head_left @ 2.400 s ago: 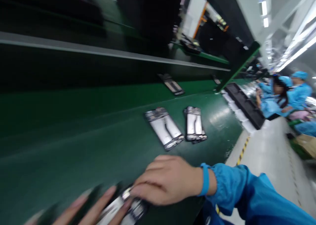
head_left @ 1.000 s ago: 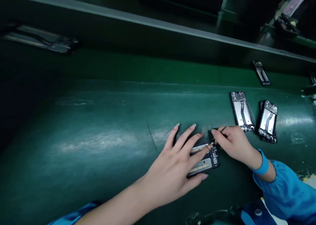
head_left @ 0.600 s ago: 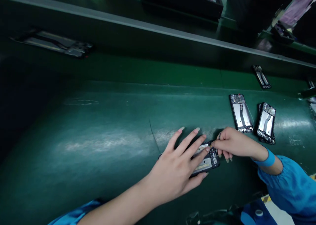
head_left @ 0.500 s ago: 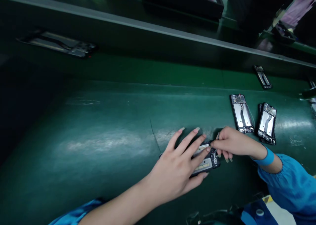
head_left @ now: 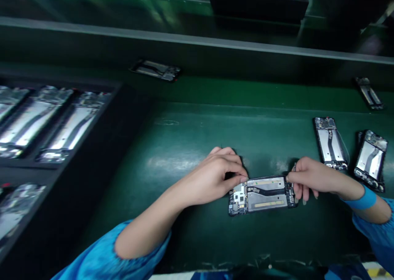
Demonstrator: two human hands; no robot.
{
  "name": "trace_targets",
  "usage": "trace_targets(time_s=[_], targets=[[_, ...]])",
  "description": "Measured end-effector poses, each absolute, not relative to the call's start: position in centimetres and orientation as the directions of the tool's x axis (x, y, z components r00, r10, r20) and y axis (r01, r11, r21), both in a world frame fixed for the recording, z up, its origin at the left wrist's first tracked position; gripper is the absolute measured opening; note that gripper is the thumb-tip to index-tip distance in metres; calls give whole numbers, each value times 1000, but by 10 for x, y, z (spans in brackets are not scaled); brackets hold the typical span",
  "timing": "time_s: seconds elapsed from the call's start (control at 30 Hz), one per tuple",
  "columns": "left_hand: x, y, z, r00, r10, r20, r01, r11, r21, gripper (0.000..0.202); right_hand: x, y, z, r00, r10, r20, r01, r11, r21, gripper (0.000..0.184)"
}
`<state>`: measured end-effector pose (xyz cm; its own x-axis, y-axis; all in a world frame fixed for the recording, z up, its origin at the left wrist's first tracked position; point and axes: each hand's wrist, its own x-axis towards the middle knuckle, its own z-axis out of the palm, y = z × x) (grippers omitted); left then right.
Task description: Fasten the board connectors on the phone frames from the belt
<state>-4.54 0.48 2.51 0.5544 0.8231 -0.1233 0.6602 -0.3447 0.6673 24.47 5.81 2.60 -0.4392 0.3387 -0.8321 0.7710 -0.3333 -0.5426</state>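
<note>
An opened phone body point(head_left: 261, 194) lies flat on the green mat point(head_left: 191, 149), its metal plate and circuit boards facing up. My left hand point(head_left: 215, 175) rests at its left end, fingertips pinching the top left corner. At the right end sits my right hand point(head_left: 310, 177), fingers curled around a thin metal tool that sticks up by the phone's edge. Both wrists come out of blue sleeves, and the right one wears a blue band.
A black tray point(head_left: 101, 157) at the left holds several phone bodies in slots. Two more phone bodies point(head_left: 331, 142) point(head_left: 371, 159) lie on the mat at the right. Single units point(head_left: 156, 70) point(head_left: 369, 93) ride the belt behind. A dark bin point(head_left: 258, 1) stands at the back.
My left hand has lifted off the phone's face and now pinches its left end. The phone lies fully uncovered and level. The view has swung left, bringing the black tray in.
</note>
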Motion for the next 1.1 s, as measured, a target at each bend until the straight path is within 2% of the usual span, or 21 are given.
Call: trace_targets(time_s=[0.17,0.33,0.77,0.97,1.07,1.1], targets=[[-42,6,22,548,824,-144,633,-295,716,27,246,59,24,-413,339,-845,784,-340,-519,34],[-40,7,20,534,830,-161,625,-260,736,19,244,58,23,-399,331,-855,792,-344,-504,34],[-36,14,20,560,811,-171,628,-281,726,17,248,56,15,-421,346,-839,768,-356,-532,34],[-29,21,18,584,794,-167,631,-315,709,15,248,57,17,-379,344,-859,785,-372,-495,35],[-20,23,21,601,786,-146,649,-373,663,13,246,49,23,-412,350,-841,800,-303,-518,42],[-14,23,22,620,773,-131,644,-406,648,13,243,46,26,-465,364,-807,791,-240,-563,45]])
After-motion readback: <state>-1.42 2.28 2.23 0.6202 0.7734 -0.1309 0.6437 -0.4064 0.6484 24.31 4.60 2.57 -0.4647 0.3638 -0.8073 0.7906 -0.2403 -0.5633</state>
